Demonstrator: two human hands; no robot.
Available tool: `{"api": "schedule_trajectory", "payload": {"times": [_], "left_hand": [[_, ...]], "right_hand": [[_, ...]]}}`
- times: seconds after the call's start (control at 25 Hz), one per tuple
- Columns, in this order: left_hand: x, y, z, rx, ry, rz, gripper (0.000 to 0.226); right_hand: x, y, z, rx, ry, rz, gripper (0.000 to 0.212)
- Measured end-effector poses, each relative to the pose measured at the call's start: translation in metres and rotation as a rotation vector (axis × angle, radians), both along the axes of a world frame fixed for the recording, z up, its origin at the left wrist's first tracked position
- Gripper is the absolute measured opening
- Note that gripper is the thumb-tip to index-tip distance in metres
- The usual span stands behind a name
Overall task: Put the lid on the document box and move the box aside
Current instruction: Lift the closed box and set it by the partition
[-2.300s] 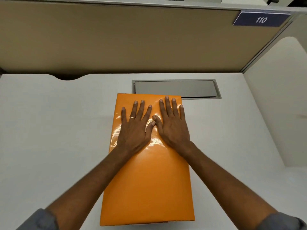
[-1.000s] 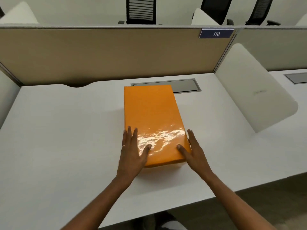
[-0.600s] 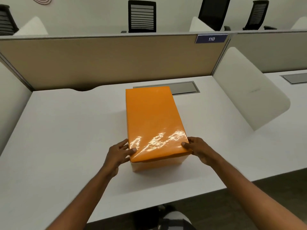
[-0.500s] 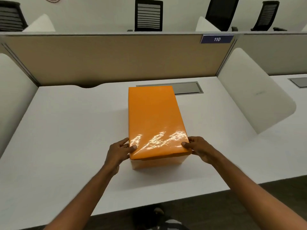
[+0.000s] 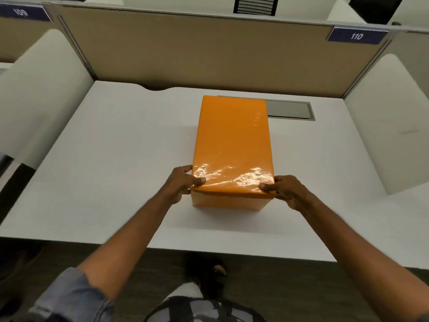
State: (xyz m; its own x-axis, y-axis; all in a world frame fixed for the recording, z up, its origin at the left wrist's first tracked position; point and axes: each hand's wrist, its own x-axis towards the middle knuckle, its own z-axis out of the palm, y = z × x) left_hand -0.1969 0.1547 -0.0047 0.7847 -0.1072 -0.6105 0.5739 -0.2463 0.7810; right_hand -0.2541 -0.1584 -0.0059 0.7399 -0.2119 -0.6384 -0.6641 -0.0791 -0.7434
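Note:
An orange document box point(image 5: 228, 202) stands lengthwise on the white desk point(image 5: 111, 163), its glossy orange lid point(image 5: 233, 140) seated flat on top. My left hand point(image 5: 182, 183) grips the near left corner, thumb on the lid and fingers down the side. My right hand point(image 5: 286, 190) grips the near right corner the same way. The box's far end overlaps the front edge of the grey cable hatch point(image 5: 289, 109).
A tan partition point(image 5: 197, 49) closes the desk's far side, with a sign reading 110 point(image 5: 356, 36). White curved dividers stand at the left point(image 5: 39, 94) and the right point(image 5: 390, 126). The desk's near edge runs just in front of the box; dark floor lies below.
My hands went from lying flat on the lid to its near end, then gripped the two near corners. The view has tilted down and shifted; the box stays about where it was.

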Motion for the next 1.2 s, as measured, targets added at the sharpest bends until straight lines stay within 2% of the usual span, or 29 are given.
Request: {"api": "schedule_trajectory", "payload": {"times": [0.28,0.48,0.64,1.0,1.2], "left_hand": [[-0.009,0.008,-0.001,-0.091,0.076,0.150,0.061],[-0.011,0.027,-0.004,-0.124,0.041,0.208,0.068],[0.007,0.060,0.005,-0.111,-0.022,0.231,0.071],[0.145,0.214,0.052,0.092,-0.097,0.200,0.063],[0.234,0.323,0.063,0.272,-0.016,0.188,0.057]], "right_hand": [[0.001,0.004,0.004,-0.011,-0.023,-0.020,0.052],[0.013,0.015,0.014,0.050,-0.059,-0.039,0.069],[0.043,0.045,0.027,0.073,-0.099,-0.004,0.072],[0.168,0.204,0.040,0.166,-0.143,0.014,0.066],[0.242,0.324,0.040,0.247,-0.165,-0.024,0.064]]}}
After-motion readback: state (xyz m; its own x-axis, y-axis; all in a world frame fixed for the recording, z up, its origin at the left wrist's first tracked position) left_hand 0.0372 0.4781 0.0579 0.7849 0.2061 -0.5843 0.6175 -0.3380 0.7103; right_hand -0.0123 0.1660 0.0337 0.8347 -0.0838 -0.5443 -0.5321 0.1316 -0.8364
